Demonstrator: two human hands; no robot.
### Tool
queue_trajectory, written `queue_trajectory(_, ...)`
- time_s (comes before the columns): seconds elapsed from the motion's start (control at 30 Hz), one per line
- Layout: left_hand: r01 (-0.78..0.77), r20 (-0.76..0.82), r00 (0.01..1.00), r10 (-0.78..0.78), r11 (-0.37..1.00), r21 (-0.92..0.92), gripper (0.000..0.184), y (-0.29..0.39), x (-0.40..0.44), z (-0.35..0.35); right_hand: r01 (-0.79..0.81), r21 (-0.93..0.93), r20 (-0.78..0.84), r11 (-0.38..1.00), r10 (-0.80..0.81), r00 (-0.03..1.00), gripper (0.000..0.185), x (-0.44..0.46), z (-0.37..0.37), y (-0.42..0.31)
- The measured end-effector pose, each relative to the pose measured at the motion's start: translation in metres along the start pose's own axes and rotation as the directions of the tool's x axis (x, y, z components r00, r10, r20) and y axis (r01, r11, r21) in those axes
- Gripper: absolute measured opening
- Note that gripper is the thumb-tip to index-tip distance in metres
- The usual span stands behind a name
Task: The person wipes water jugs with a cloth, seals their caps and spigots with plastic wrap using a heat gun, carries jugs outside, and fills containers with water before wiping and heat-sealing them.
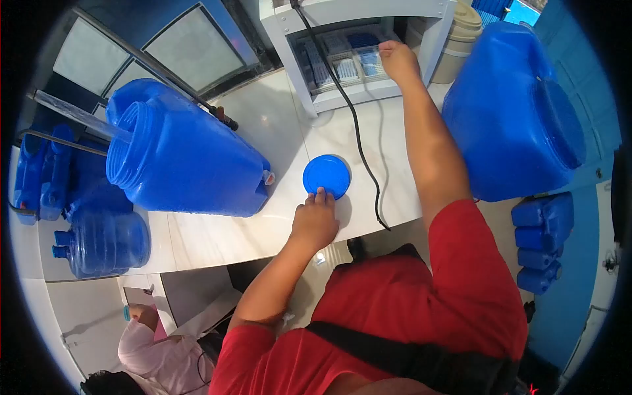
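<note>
So the person's red cloth T-shirt [368,296] is filling the nearest part of the view, and just past it the left hand [316,220] is resting its fingertips on the near edge of a flat, round blue plastic lid [326,174]. That lid is lying on the pale marble-look counter [197,236], straight out beyond those fingertips and touching them. It's round, so no long axis is coming into play; what's counting is which edge is facing the hand. The left hand is clearly being the nearer one. Can't tell if the thumb is hooking under the rim, so I'm not calling that a grip. A thin black cable [355,125] is running past on the lid's right side. Over to the left, a big blue plastic jug [191,161] is standing with its spigot end toward the lid and its wide open mouth away from it, a clear tube [79,110] leading into that mouth. A second large blue plastic jug [507,118] is standing out beyond the right arm. Farthest out, the right hand [399,60], well apart from the lid, is curling its fingers in at the front of a white box-shaped cabinet [375,9]; whether it's pinching anything, I can't tell.
</note>
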State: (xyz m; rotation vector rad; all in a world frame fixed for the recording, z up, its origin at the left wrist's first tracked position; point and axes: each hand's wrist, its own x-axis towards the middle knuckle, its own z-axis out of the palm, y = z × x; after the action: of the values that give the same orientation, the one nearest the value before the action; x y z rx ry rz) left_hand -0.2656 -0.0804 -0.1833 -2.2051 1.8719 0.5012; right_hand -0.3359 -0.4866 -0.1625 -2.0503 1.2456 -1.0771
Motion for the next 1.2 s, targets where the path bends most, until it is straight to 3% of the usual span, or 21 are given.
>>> queue_trajectory(0.03, 0.002, -0.01, 1.0, -0.002, 1.0, -0.019, 0.071, -0.001, 0.0, 0.001, -0.012, -0.112, 0.008, 0.994, 0.013, 1.0, 0.021, 0.003, 0.008, 0.004)
queue_trajectory(0.07, 0.004, -0.02, 1.0, -0.005, 0.999, -0.038, 0.071, -0.002, 0.0, 0.002, -0.012, -0.112, 0.016, 0.994, 0.014, 1.0, 0.021, 0.008, 0.015, 0.008)
queue_trajectory(0.17, 0.012, -0.019, 1.0, -0.013, 0.998, -0.06, 0.071, -0.002, 0.0, 0.003, 0.133, -0.243, 0.181, 0.961, -0.09, 0.979, 0.02, 0.015, 0.029, -0.015)
queue_trajectory(0.23, 0.021, -0.014, 1.0, -0.022, 0.998, -0.059, 0.071, 0.0, 0.0, 0.003, 0.334, -0.379, 0.499, 0.863, -0.113, 0.859, 0.019, 0.015, 0.045, -0.029)
queue_trajectory(0.3, 0.027, -0.018, 0.999, -0.028, 0.998, -0.051, 0.071, 0.0, 0.002, 0.002, 0.373, -0.297, 0.504, 0.879, -0.187, 0.843, 0.02, 0.014, 0.065, -0.029)
queue_trajectory(0.37, 0.031, 0.008, 0.999, -0.031, 0.998, -0.05, 0.072, 0.0, 0.002, 0.002, 0.314, -0.55, 0.482, 0.773, -0.013, 0.876, 0.019, 0.012, 0.079, -0.036)
queue_trajectory(0.53, 0.034, -0.008, 0.999, -0.034, 0.999, -0.042, 0.072, 0.002, -0.001, 0.004, 0.267, -0.528, 0.448, 0.806, -0.003, 0.894, 0.02, 0.009, 0.078, -0.034)
queue_trajectory(0.6, 0.026, -0.036, 0.999, -0.027, 0.999, -0.036, 0.072, -0.001, -0.001, -0.001, 0.124, -0.352, 0.262, 0.928, -0.03, 0.965, 0.021, 0.0, 0.063, -0.041)
queue_trajectory(0.63, -0.011, -0.105, 0.994, 0.003, 0.997, -0.082, 0.068, -0.006, -0.003, -0.006, 0.127, -0.348, 0.258, 0.929, -0.035, 0.966, 0.021, -0.009, 0.05, -0.05)
queue_trajectory(0.7, -0.054, -0.173, 0.984, 0.031, 0.99, -0.127, 0.063, -0.014, -0.008, -0.019, 0.179, -0.099, -0.037, 0.979, -0.183, 0.982, 0.02, -0.038, 0.015, -0.064)
queue_trajectory(0.77, -0.231, -0.534, 0.843, -0.068, 0.849, -0.474, 0.052, -0.02, -0.005, -0.051, 0.307, 0.152, -0.206, 0.939, -0.274, 0.94, 0.016, -0.085, -0.031, -0.086)
queue_trajectory(0.83, -0.315, -0.516, 0.819, -0.251, 0.554, -0.77, 0.047, -0.013, -0.009, -0.086, 0.276, 0.29, -0.13, 0.916, -0.248, 0.96, 0.01, -0.139, -0.079, -0.123)
queue_trajectory(0.87, -0.418, -0.491, 0.841, -0.227, 0.305, -0.856, 0.04, -0.013, -0.007, -0.097, 0.415, 0.214, -0.129, 0.884, -0.396, 0.909, 0.012, -0.159, -0.096, -0.134)
queue_trajectory(0.9, -0.413, -0.489, 0.839, -0.238, 0.307, -0.858, 0.04, -0.008, -0.009, -0.112, 0.549, 0.137, -0.12, 0.825, -0.536, 0.836, 0.015, -0.173, -0.11, -0.143)
queue_trajectory(0.97, -0.526, -0.49, 0.844, -0.218, -0.16, -0.835, 0.034, 0.006, -0.011, -0.137, 0.636, 0.101, -0.087, 0.765, -0.63, 0.772, 0.02, -0.195, -0.124, -0.158)
queue_trajectory(1.0, -0.529, -0.491, 0.841, -0.227, -0.158, -0.834, 0.034, 0.005, -0.005, -0.141, 0.716, 0.058, -0.059, 0.696, -0.713, 0.698, 0.026, -0.2, -0.127, -0.163)
queue_trajectory(1.03, -0.478, -0.456, 0.873, -0.173, -0.124, -0.869, 0.029, 0.003, 0.001, -0.145, 0.72, 0.065, -0.058, 0.691, -0.717, 0.694, 0.026, -0.202, -0.128, -0.167)
queue_trajectory(1.1, -0.43, -0.42, 0.899, -0.122, -0.081, -0.899, 0.025, 0.008, 0.001, -0.147, 0.592, 0.208, -0.11, 0.779, -0.583, 0.805, 0.025, -0.202, -0.127, -0.169)
queue_trajectory(1.13, -0.458, -0.441, 0.877, -0.19, -0.056, -0.887, 0.019, 0.014, 0.001, -0.149, 0.548, 0.255, -0.126, 0.797, -0.535, 0.836, 0.025, -0.201, -0.125, -0.167)
queue_trajectory(1.17, -0.481, -0.458, 0.851, -0.256, -0.032, -0.876, 0.014, 0.021, 0.001, -0.151, 0.27, 0.544, 0.042, 0.795, -0.347, 0.937, 0.023, -0.202, -0.118, -0.155)
queue_trajectory(1.2, -0.482, -0.459, 0.851, -0.255, -0.032, -0.876, 0.014, 0.025, 0.004, -0.148, -0.072, 0.729, 0.266, 0.68, -0.185, 0.946, 0.022, -0.202, -0.114, -0.15)
